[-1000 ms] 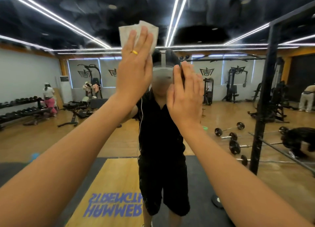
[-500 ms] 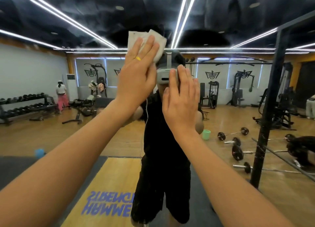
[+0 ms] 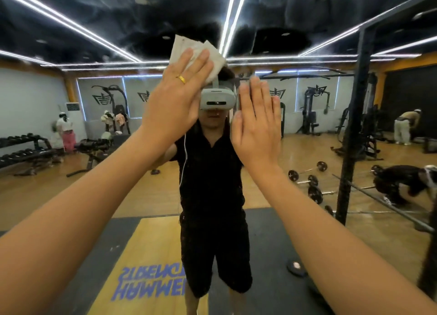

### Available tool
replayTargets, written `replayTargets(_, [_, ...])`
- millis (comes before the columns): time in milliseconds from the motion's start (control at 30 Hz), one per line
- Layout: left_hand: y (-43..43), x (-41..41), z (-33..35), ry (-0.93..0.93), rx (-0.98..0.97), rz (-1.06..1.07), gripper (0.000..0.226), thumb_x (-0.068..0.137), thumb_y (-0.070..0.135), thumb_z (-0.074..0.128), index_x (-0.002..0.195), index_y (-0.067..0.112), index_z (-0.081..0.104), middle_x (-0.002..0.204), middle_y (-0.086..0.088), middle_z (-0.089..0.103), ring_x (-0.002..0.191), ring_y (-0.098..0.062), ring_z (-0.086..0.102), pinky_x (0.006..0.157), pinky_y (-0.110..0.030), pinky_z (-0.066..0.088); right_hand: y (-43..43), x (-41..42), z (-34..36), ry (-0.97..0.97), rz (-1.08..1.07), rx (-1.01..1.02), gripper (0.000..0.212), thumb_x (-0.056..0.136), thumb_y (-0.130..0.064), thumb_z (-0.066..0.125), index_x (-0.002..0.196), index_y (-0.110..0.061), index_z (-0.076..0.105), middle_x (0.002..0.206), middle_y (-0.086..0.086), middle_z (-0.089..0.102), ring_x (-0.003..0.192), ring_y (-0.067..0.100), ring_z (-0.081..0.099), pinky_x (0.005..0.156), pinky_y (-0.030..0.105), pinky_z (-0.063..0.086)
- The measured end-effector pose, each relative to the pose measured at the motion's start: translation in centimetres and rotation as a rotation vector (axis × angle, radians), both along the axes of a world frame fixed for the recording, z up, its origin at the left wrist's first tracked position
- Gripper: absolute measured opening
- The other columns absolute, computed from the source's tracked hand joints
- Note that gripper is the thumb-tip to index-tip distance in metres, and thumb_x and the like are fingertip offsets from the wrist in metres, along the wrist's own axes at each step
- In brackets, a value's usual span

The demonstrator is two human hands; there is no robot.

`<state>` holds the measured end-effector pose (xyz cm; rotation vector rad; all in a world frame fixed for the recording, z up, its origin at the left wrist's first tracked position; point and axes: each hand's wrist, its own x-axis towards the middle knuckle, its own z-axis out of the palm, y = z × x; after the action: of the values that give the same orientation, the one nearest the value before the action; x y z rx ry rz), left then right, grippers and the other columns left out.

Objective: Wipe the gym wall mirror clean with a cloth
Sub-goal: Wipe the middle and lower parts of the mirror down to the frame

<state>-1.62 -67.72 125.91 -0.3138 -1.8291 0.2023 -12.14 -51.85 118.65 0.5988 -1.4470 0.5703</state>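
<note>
White cloth (image 3: 214,57) lay flattened against the mirror (image 3: 94,21) just above the centre of the frame. The left hand (image 3: 177,97) pinned it there, fingers straight and spread over it, with a gold ring (image 3: 181,79) on one. Right of it, the right hand (image 3: 256,128) was raised flat, fingers straight and together, holding nothing; whether its palm touched the glass could not be told. Between the hands, the reflection showed a grey headset (image 3: 217,99). Barbells (image 3: 307,175) lay reflected at right.
</note>
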Motion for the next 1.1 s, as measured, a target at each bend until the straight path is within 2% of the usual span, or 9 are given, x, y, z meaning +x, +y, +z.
replayTargets(167, [-4.9,2.6,-2.1,0.017,0.069,0.014,0.049,0.108,0.016,0.043,0.158,0.015,0.042,0.165,-0.001,0.036,0.156,-0.026,0.024,0.119,-0.043,0.038,-0.2,0.6,0.1,-0.030,-0.047,-0.011,0.054,0.108,-0.022,0.037,0.160,-0.006,0.031,0.167,0.017,0.028,0.156,0.030,0.022,0.129,0.046,0.011])
replayTargets(333, [-3.8,1.8,-0.9,0.019,0.068,-0.024,0.051,0.107,0.014,0.044,0.158,0.013,0.041,0.166,-0.005,0.034,0.156,-0.033,0.024,0.120,-0.040,0.031,-4.3,4.3,-0.1,0.035,0.098,0.019,0.055,0.101,-0.016,0.047,0.154,-0.001,0.041,0.163,0.019,0.034,0.154,0.034,0.026,0.129,0.050,0.011])
replayTargets(433, [-4.1,1.6,-0.1,-0.013,0.003,-0.008,0.054,0.105,0.009,0.048,0.158,0.010,0.039,0.166,-0.008,0.035,0.154,-0.035,0.026,0.120,-0.050,0.034,-7.0,4.7,-1.0,-0.045,0.079,0.064,0.061,0.103,-0.023,0.047,0.159,-0.003,0.033,0.167,0.019,0.027,0.157,0.033,0.020,0.129,0.052,0.009])
replayTargets(533, [-7.4,3.0,-0.7,0.012,-0.037,0.026,0.054,0.105,0.007,0.051,0.157,0.007,0.039,0.165,-0.009,0.035,0.154,-0.032,0.026,0.122,-0.050,0.034,-7.4,4.0,-1.5,-0.059,0.023,0.077,0.063,0.104,-0.027,0.044,0.161,-0.005,0.027,0.169,0.018,0.022,0.158,0.032,0.016,0.129,0.051,0.007])
replayTargets(667, [-13.3,6.0,-3.3,0.079,0.196,0.043,0.052,0.110,0.019,0.038,0.161,0.011,0.033,0.169,-0.004,0.027,0.158,-0.027,0.019,0.122,-0.041,0.031,-7.8,4.1,-1.2,-0.074,0.004,0.086,0.064,0.105,-0.029,0.038,0.163,-0.006,0.022,0.170,0.016,0.017,0.159,0.031,0.011,0.129,0.052,0.007])
replayTargets(800, [-12.3,5.3,-3.2,0.143,0.327,0.036,0.053,0.109,0.018,0.037,0.161,0.010,0.032,0.169,-0.007,0.028,0.157,-0.032,0.019,0.124,-0.041,0.021,-7.7,3.9,-1.4,-0.060,-0.025,0.083,0.065,0.104,-0.025,0.043,0.162,-0.005,0.022,0.170,0.018,0.018,0.158,0.033,0.013,0.129,0.052,0.006])
replayTargets(867, [-10.9,4.3,-2.2,0.136,0.282,0.037,0.053,0.108,0.017,0.040,0.160,0.010,0.032,0.169,-0.007,0.028,0.157,-0.035,0.020,0.120,-0.040,0.021,-7.8,4.0,-1.5,-0.056,-0.029,0.089,0.065,0.104,-0.025,0.044,0.162,-0.005,0.022,0.170,0.018,0.018,0.158,0.033,0.013,0.129,0.050,0.004])
replayTargets(1000, [-8.5,2.2,-2.0,0.127,0.073,0.005,0.056,0.104,0.009,0.049,0.159,0.009,0.036,0.167,-0.009,0.032,0.155,-0.036,0.026,0.117,-0.051,0.042,-7.8,4.5,-1.5,-0.058,-0.021,0.079,0.065,0.104,-0.029,0.038,0.163,-0.006,0.022,0.170,0.016,0.017,0.159,0.029,0.010,0.129,0.046,0.001])
replayTargets(1100, [-8.4,1.9,-2.2,0.140,0.021,-0.009,0.056,0.103,0.007,0.049,0.158,0.009,0.038,0.165,-0.008,0.036,0.154,-0.034,0.029,0.118,-0.051,0.041,-7.8,4.7,-1.4,-0.071,-0.034,0.090,0.065,0.105,-0.031,0.035,0.163,-0.006,0.021,0.171,0.016,0.016,0.159,0.030,0.009,0.129,0.047,0.001])
